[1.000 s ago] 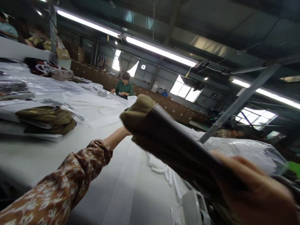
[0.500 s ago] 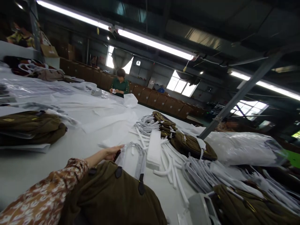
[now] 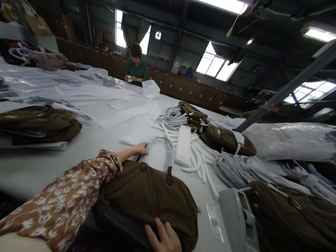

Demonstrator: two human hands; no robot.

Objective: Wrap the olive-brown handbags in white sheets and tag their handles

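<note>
An olive-green handbag [image 3: 154,190] with a dark lower panel lies in front of me on the white table. Its handle [image 3: 160,140] is wrapped in pale covering and arches up from dark tabs. My left hand [image 3: 140,149] is closed on the bag's far upper edge by the base of the handle; its fingertips are partly hidden. On the bag's near face rests my right hand [image 3: 165,238], fingers spread and holding nothing. A flat white foam piece [image 3: 183,145] and several white foam tubes [image 3: 210,182] lie just beyond the bag to the right.
Other olive bags [image 3: 39,122] are stacked at the left. Further bags [image 3: 225,138] and bundled grey-white straps [image 3: 231,171] sit at the right. A grey plastic holder [image 3: 237,213] stands beside a small clear packet [image 3: 214,222]. Across the table [image 3: 86,175], a person in green [image 3: 136,68] handles something white.
My right hand has come into view onto the bag's front. The bag now shows more of its front and dark lower panel, and my view has tilted downward.
</note>
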